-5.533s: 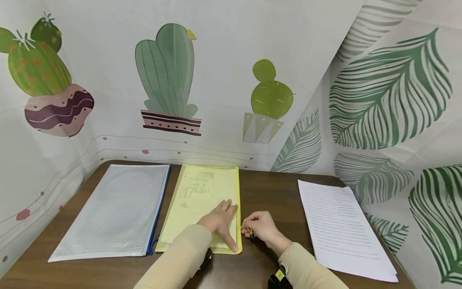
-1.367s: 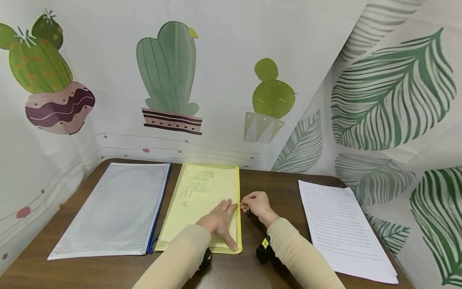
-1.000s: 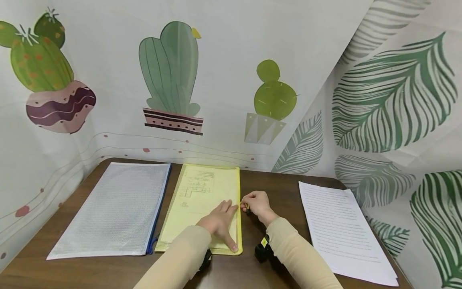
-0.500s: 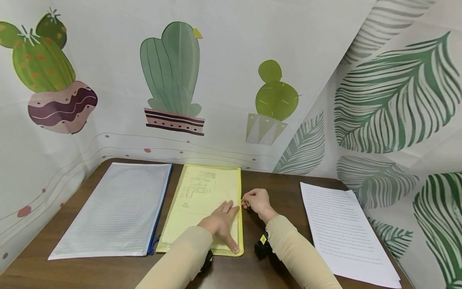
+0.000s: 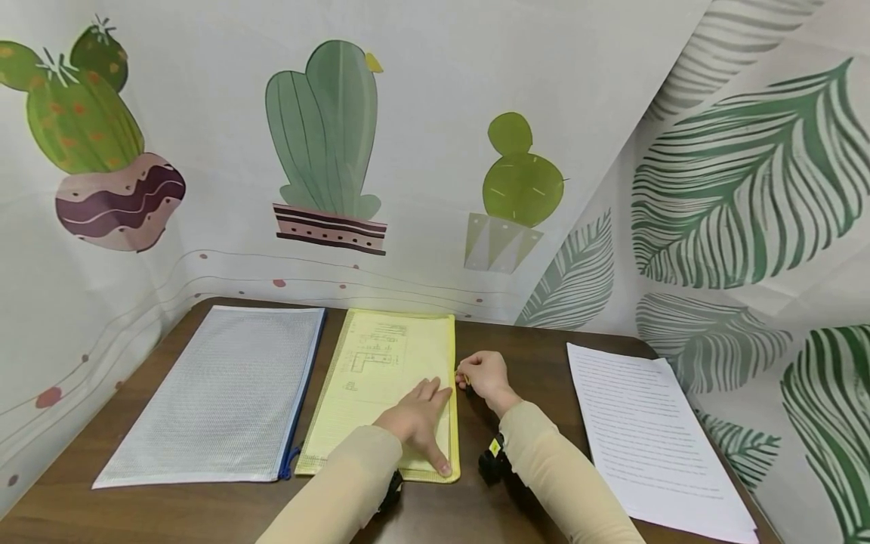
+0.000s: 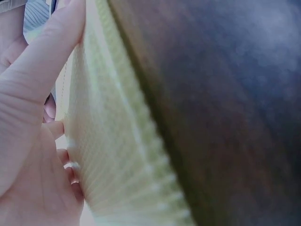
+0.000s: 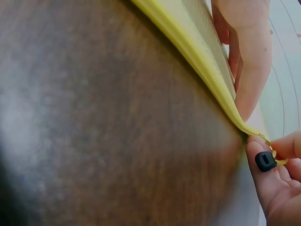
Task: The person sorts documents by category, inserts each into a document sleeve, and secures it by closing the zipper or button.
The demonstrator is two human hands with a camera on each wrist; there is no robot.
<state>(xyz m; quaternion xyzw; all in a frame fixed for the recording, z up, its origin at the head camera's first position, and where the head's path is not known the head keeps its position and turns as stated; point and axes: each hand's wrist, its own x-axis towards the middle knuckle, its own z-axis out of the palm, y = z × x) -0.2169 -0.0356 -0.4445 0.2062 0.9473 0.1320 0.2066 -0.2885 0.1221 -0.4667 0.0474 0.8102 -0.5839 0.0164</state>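
Yellow pouch [image 5: 370, 397], middle of surface [image 5: 537, 359]. Right hand [image 5: 484, 373]: pinching pull [image 7: 266, 161] at 3 o'clock edge. Left hand [image 5: 416, 420]: splayed, pressing at 4 o'clock. Possible faults: zip [image 7: 187, 52] jamming from slanted tug; pouch skidding from slackened press. Outlying: papers [image 5: 655, 434], 3 o'clock; white pouch [image 5: 217, 393], 9 o'clock.

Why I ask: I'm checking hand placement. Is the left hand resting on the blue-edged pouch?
No, the left hand lies on the yellow pouch, apart from the blue-edged pouch.
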